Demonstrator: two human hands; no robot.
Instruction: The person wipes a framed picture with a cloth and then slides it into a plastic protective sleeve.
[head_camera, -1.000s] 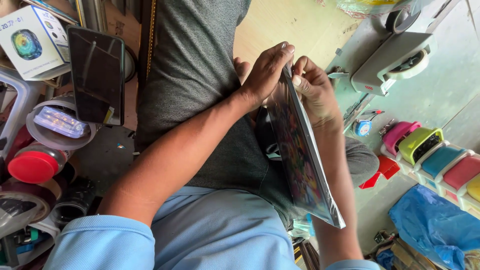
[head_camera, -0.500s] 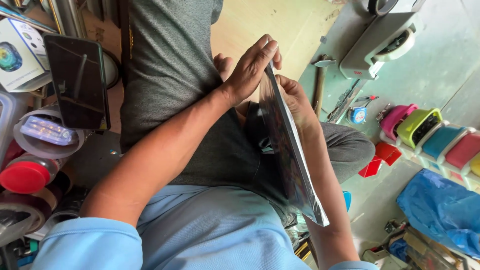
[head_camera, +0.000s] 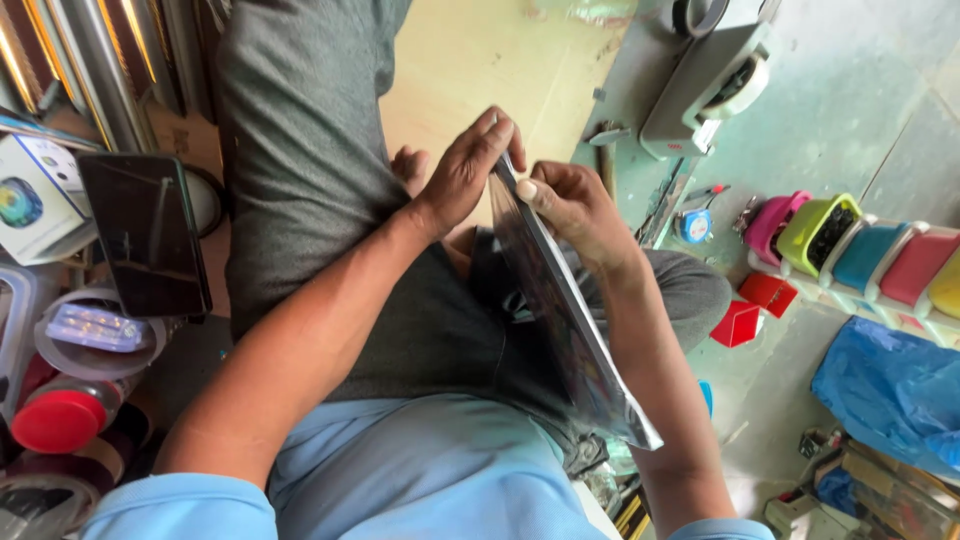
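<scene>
Ideally, keep the flat plastic-wrapped panel (head_camera: 560, 300) edge-up on the lap, left hand (head_camera: 465, 170) pinching its top corner while right hand (head_camera: 570, 205) grips alongside, thumb pressing the wrap flat

dark tablet (head_camera: 145, 232), coloured bins (head_camera: 850, 255), blue bag (head_camera: 890, 390)

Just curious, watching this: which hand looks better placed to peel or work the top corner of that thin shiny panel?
Probably the left hand: its fingertips lie over the top corner of the thin glossy flat panel, while the right hand grips the edge just below, steadying it.
</scene>
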